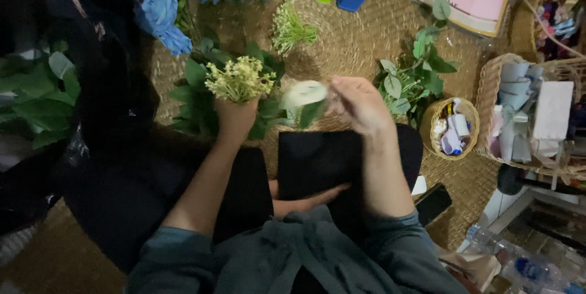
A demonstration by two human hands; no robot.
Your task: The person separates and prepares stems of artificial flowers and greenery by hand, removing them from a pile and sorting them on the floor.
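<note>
My left hand (235,117) grips a small bunch of pale yellow-green filler flowers (239,78), held upright with green leaves (198,83) around it. My right hand (359,103) is closed on a white rose with a green leaf (306,95), blurred, held just right of the bunch. Both hands hover above my lap, over a woven straw mat (360,31). A second sprig of the same pale filler flowers (290,28) lies on the mat beyond the hands.
Blue artificial roses (160,1) lie at the top left, loose leafy stems (418,77) to the right. A small wicker basket (453,128) and a larger one holding paper rolls (525,108) stand at right. A dark phone (432,202) lies by my knee.
</note>
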